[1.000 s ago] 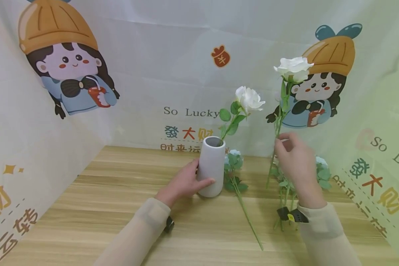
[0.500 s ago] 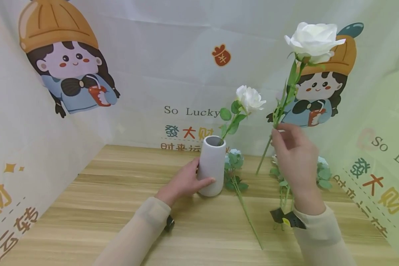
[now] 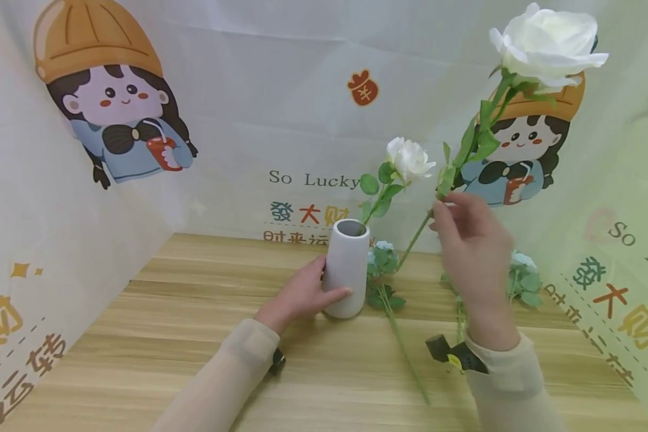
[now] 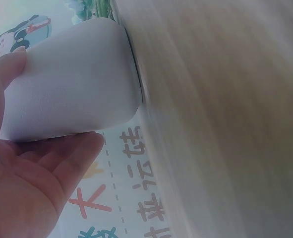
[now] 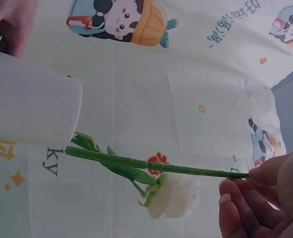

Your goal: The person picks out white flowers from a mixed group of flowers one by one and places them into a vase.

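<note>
A white vase [image 3: 347, 273] stands upright on the wooden table. My left hand [image 3: 296, 299] grips its side, thumb across the front and fingers behind; the left wrist view shows that hand [image 4: 22, 183] around the vase. One white rose [image 3: 409, 159] leans to the right out of the vase mouth. Pinched by its stem between thumb and fingertips of my right hand [image 3: 477, 261], a second white rose [image 3: 551, 47] is held in the air, its bloom up to the right. Its bare stem [image 5: 131, 162] points down-left, the lower end right of the vase.
Light blue flowers [image 3: 382, 259] on a long stem lie on the table right of the vase. More blue flowers [image 3: 524, 276] lie partly hidden behind my right hand. A printed cloth [image 3: 221, 120] with cartoon figures backs the table and both sides.
My right hand has moved slightly up and left with the rose. The bloom has risen and come closer, tilting right, while the stem's lower end swung left. The left hand stays on the vase.
</note>
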`<state>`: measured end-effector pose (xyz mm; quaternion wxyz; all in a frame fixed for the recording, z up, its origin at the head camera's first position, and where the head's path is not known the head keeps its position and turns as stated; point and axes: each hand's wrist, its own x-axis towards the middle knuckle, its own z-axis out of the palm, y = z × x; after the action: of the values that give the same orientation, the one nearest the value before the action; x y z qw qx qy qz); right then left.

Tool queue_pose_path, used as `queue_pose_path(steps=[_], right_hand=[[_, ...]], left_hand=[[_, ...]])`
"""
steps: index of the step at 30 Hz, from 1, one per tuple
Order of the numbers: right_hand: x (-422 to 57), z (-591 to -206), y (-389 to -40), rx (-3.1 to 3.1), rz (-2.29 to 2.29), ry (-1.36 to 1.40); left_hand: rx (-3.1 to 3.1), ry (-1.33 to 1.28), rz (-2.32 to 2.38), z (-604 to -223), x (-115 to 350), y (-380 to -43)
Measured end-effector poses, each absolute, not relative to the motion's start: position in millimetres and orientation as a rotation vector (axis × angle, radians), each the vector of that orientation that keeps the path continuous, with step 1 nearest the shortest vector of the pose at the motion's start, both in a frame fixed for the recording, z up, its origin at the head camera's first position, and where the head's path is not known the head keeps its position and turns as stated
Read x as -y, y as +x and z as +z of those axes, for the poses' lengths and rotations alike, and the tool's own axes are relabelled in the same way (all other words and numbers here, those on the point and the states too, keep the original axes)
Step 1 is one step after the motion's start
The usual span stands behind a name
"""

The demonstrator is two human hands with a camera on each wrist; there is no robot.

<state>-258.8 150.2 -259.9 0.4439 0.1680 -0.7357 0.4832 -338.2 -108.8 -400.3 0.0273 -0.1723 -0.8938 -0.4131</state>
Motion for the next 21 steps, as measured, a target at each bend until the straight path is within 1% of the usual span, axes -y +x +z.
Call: queue_pose_path(steps=[6, 15, 21], right_hand=[[-141.1, -257.1, -259.6, 1.761, 1.240, 0.479], [-129.4, -258.7, -270.6, 1.574, 1.297, 0.659], [-122.1, -264.7, -277.6, 1.559, 1.327, 0.700]], left_hand=[[2.761, -0.535, -1.277, -399.2, 108.7, -337.3], [2.753, -0.548, -1.273, -397.7, 108.7, -337.7], [2.763, -0.547, -1.278, -398.9, 109.6, -337.9]])
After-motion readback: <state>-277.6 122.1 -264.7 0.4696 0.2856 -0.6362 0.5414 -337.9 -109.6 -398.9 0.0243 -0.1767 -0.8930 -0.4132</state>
